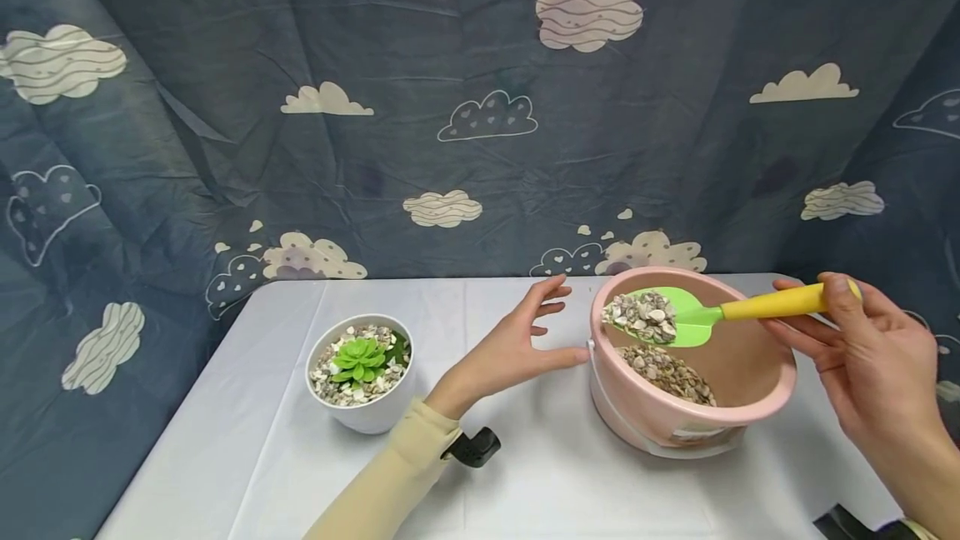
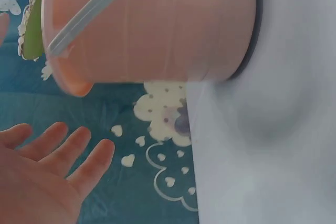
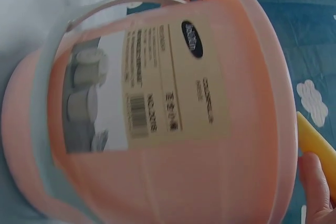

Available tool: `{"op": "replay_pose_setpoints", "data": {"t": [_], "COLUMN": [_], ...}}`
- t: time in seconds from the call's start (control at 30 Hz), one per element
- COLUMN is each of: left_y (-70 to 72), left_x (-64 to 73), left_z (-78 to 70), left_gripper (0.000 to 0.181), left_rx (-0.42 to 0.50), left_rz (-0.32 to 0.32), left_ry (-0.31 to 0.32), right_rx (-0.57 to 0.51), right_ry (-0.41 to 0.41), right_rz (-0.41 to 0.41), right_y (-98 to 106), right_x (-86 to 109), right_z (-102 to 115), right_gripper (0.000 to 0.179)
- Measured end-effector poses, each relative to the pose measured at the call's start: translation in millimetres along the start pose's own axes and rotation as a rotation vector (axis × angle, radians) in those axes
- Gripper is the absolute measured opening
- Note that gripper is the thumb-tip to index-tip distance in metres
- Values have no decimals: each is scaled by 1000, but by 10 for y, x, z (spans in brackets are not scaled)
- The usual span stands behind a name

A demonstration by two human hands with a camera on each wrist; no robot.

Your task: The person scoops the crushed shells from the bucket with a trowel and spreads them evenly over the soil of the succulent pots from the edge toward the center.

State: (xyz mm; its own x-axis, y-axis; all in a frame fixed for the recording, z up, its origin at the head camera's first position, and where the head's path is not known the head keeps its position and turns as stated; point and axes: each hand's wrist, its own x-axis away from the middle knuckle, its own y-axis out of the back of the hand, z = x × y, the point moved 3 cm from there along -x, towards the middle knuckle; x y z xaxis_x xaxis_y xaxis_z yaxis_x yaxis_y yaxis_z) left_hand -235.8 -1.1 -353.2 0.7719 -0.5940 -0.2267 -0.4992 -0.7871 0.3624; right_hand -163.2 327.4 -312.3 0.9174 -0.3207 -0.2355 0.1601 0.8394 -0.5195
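In the head view my right hand grips the yellow handle of a small green trowel. Its blade carries a heap of pale stone chips above a pink bucket. More chips lie at the bottom of that bucket. Beside the bucket's left rim, my left hand has its fingers spread and holds nothing. Its thumb reaches to the rim; whether it touches, I cannot tell. The right wrist view shows the bucket's paper label and grey handle.
Left of my left forearm stands a white pot with a green succulent among pale chips. Both containers are on a white-covered table. A dark blue cloth with cloud prints hangs behind it.
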Motion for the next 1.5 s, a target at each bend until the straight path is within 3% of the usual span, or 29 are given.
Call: {"op": "replay_pose_setpoints", "data": {"t": [0.27,0.67,0.93,1.33,1.5], "left_y": [156,379,599,916,1082], "left_x": [142,362,537,916,1101], "left_z": [-45,-135,-212,-241,-253], "left_gripper": [86,82,84,89,91], "left_rx": [-85,-156,-231,-344,-429], "left_rz": [-79,-86,-117,-205,-252], "left_ry": [-3,32,44,135,171], "right_rx": [-43,-169,-224,-289,-261], "right_ry": [-28,-56,-26,-8,-28], "right_rz": [41,119,163,193,194], "right_y": [-200,-493,-709,-926,-1017], "right_x": [11,36,51,148,179], "right_z": [-72,-174,-236,-366,-407], "right_gripper": [23,22,19,17,19]}}
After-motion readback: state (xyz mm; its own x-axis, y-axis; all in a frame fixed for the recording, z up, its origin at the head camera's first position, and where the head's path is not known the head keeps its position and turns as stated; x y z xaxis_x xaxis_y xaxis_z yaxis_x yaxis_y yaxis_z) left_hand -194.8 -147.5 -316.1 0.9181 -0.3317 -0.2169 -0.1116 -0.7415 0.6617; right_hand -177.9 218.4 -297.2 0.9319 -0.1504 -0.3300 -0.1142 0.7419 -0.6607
